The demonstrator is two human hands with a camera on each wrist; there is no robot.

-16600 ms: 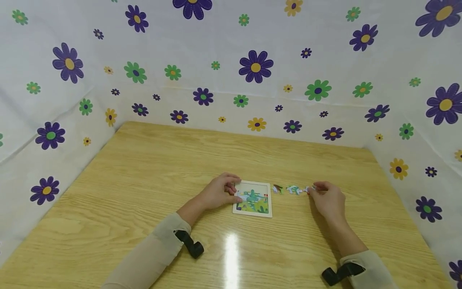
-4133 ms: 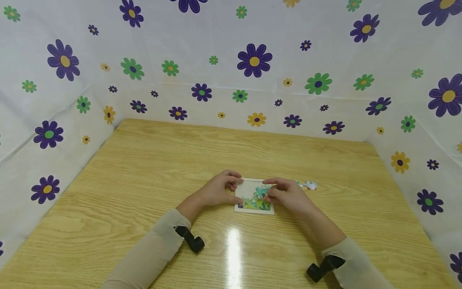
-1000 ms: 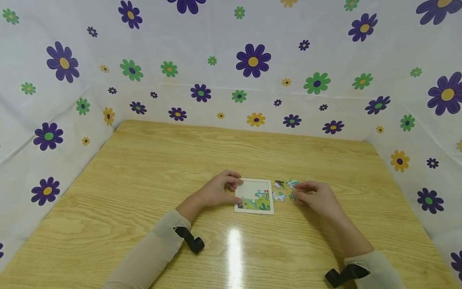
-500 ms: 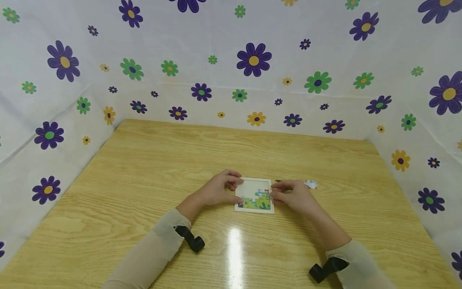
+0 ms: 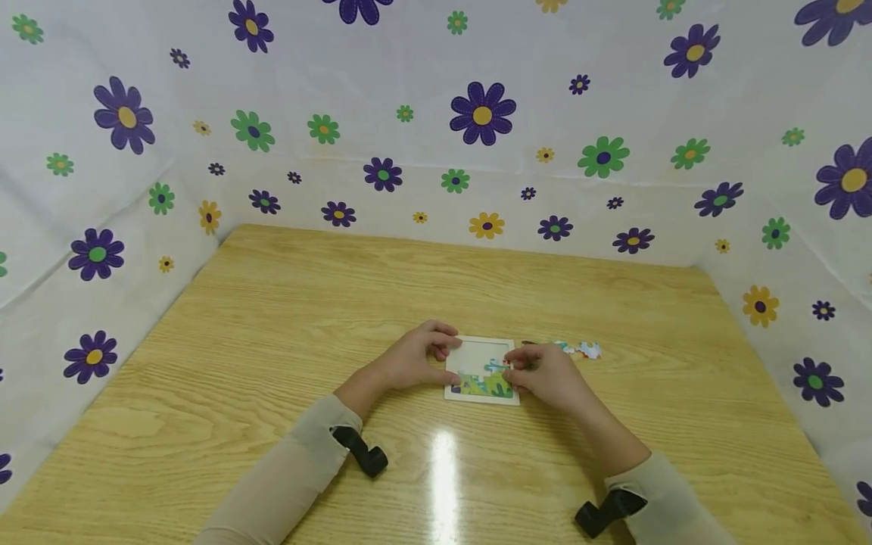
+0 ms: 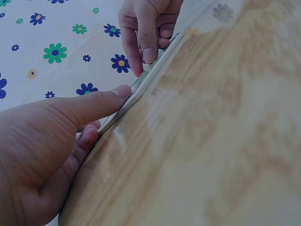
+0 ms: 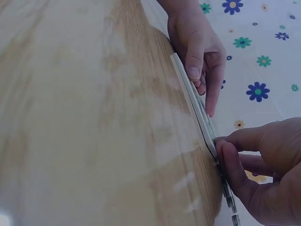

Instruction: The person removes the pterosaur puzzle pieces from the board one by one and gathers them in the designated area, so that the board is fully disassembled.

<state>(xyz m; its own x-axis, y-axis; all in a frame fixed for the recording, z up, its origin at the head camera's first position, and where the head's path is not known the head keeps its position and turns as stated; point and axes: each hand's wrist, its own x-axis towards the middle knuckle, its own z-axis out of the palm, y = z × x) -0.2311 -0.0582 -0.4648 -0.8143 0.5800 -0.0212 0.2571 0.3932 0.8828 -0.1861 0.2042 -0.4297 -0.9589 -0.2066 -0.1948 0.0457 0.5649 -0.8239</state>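
In the head view a small square puzzle tray [image 5: 474, 400] with a pale rim lies on the table. Green and blue jigsaw pieces [image 5: 480, 384] fill its lower part, and its upper left shows bare backing. My left hand [image 5: 412, 357] holds the tray's left side, thumb on the near part and fingertips at the far corner. My right hand [image 5: 548, 371] is at the right rim, thumb and forefinger bent over a puzzle piece with a red mark [image 5: 496, 366]. In the right wrist view the right fingertips [image 7: 225, 147] meet the tray's edge; whether they pinch a piece is hidden.
Loose puzzle pieces [image 5: 589, 350] lie right of the tray, partly behind my right hand. The wooden table [image 5: 306, 303] meets a white flower-printed cloth [image 5: 409, 144] at the back and sides. Black straps [image 5: 364, 454] circle both sleeves.
A second ago my right hand was over the loose pieces; it has since moved left to the tray's right rim. My left hand has stayed on the tray's left side.
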